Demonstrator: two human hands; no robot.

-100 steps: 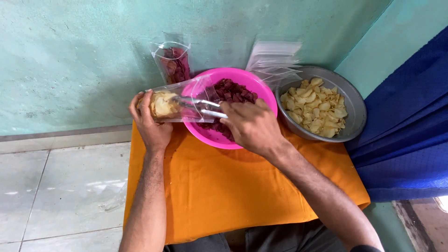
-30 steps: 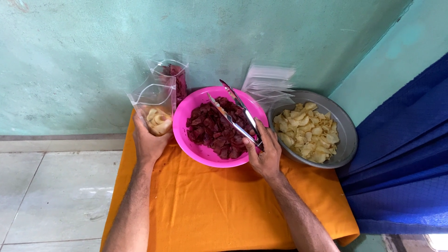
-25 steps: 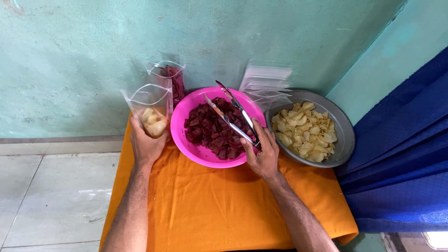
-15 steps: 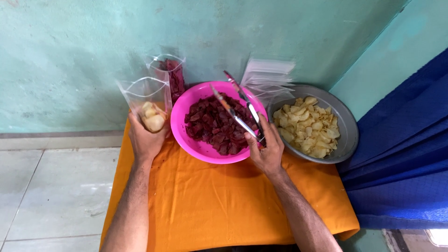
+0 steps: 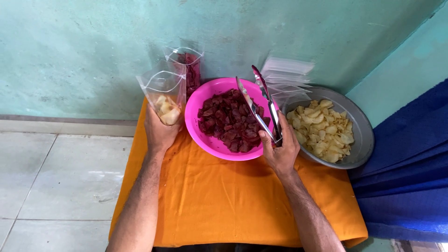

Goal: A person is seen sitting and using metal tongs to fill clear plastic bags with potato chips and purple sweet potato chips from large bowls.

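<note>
Nearest the viewer, an orange cloth point(image 5: 224, 200) covers a small table, with both forearms reaching across it. On the left, the left hand point(image 5: 158, 130) is wrapped around the lower part of a clear plastic bag point(image 5: 164, 95), held upright with its mouth open and a small heap of pale yellow chips at the bottom. On the right, the right hand point(image 5: 280, 151) grips the hinged end of metal tongs point(image 5: 259, 105), whose two arms stand apart and point up and away over the bowl, with nothing between their tips. Between the hands sits a round pink bowl point(image 5: 205, 142) holding dark red chips. Just right of it, touching its rim, a wide grey metal basin point(image 5: 361, 140) holds pale yellow chips. Farther back, against the teal wall point(image 5: 93, 46), a second clear bag point(image 5: 189, 70) stands filled with dark red chips, and a stack of empty clear bags point(image 5: 287, 74) lies behind the basin. Blue fabric point(image 5: 406, 177) hangs at the right.
</note>
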